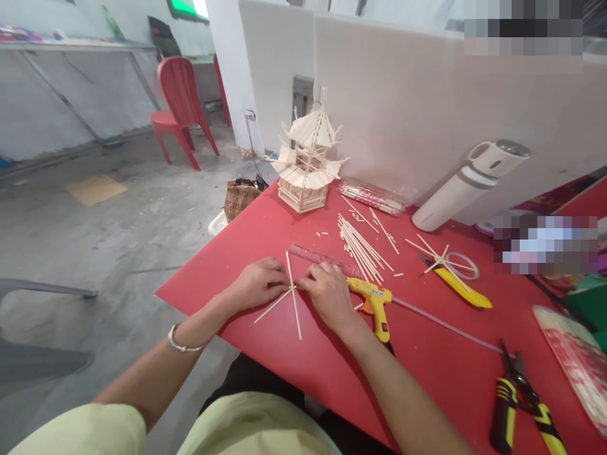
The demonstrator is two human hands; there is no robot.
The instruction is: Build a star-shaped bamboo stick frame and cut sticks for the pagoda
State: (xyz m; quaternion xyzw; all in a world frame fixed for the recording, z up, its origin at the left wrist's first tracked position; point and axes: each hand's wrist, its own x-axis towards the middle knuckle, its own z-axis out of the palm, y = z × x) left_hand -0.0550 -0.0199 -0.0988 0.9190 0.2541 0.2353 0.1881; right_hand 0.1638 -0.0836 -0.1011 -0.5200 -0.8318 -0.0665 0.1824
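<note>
Thin wooden sticks (297,319) cross each other on the red table (222,272), one long and nearly upright in view, another slanting to the lower left. My left hand (262,280) pinches at the left side of the crossing, fingertips closed on the sticks. From the right, my right hand (327,296) pinches a stick end close to the same crossing; its fingers partly cover it. Just beyond my right hand lies a reddish clear ruler (308,253). A yellow glue gun (378,306) rests beside that hand, a long glue stick trailing from its back.
Behind stands a stick pagoda model (310,170). Loose sticks (363,249), a second crossed-stick piece (441,259), a yellow utility knife (465,292), a tumbler (450,196), pliers (519,385) and a stick pack (576,366) occupy the right. The table edge runs close on my left.
</note>
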